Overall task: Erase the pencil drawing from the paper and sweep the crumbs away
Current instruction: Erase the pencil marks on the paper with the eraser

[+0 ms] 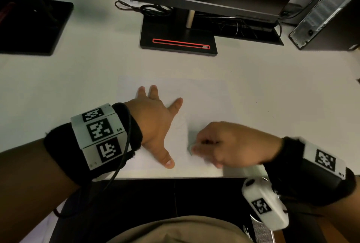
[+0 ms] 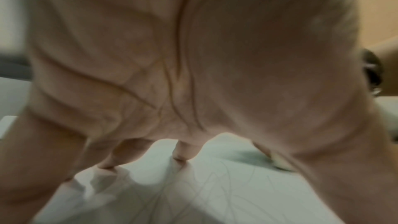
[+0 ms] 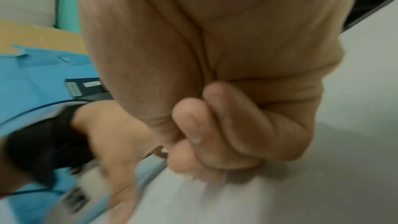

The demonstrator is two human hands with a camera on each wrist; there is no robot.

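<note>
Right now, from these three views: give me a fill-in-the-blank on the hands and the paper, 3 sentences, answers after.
1. The left hand lies flat with fingers spread, pressing down on the ____.
2. The right hand has its fingers ____ round a small pale eraser at the fingertips.
3. The paper lies on the white desk in front of the black monitor ____.

Missing words: paper; curled; stand

Eraser [image 1: 190, 148] mostly hidden in blurred right hand [image 1: 229, 143]; pencil drawing [image 1: 182, 125] too faint.
</note>
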